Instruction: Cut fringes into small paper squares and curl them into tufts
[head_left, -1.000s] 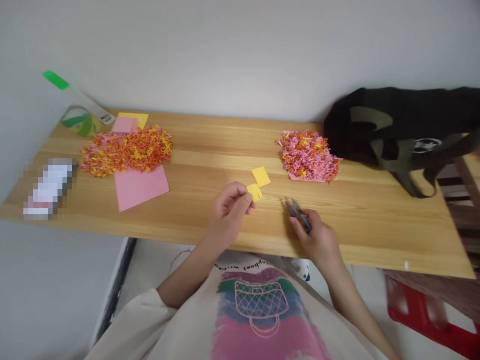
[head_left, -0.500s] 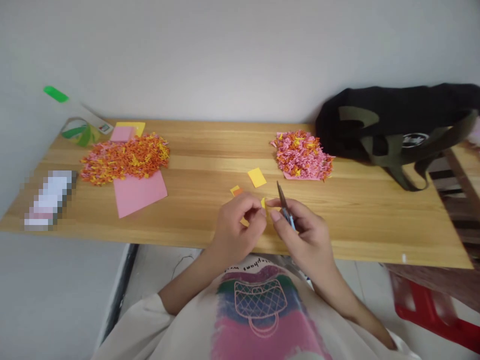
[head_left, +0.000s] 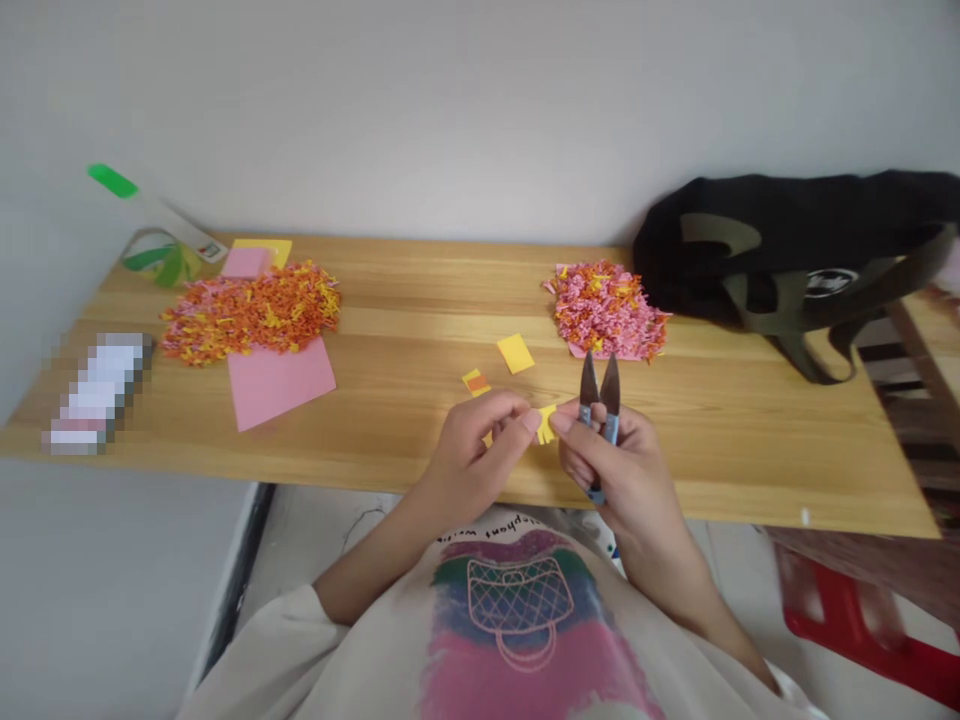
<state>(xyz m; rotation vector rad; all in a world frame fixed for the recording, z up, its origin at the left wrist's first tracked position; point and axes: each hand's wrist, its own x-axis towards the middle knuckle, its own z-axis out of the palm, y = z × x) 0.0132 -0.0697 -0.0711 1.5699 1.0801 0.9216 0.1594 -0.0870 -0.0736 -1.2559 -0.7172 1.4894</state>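
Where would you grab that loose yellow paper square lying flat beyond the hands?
Likely at a corner, pinched from above on the near side: the yellow paper square lies flat on the wooden table, thin, with nothing to wrap. Its corners are free; the thread snips stand off to its right.

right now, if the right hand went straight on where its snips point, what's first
Probably the pink shred pile, just beyond the snips in the right hand; depth is hard to judge.

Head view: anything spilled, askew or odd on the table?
Nothing spilled: the orange heap and the pink heap sit compact. The black bag slumps over the table's right end. Left hand pinches the yellow piece; right hand holds the snips.
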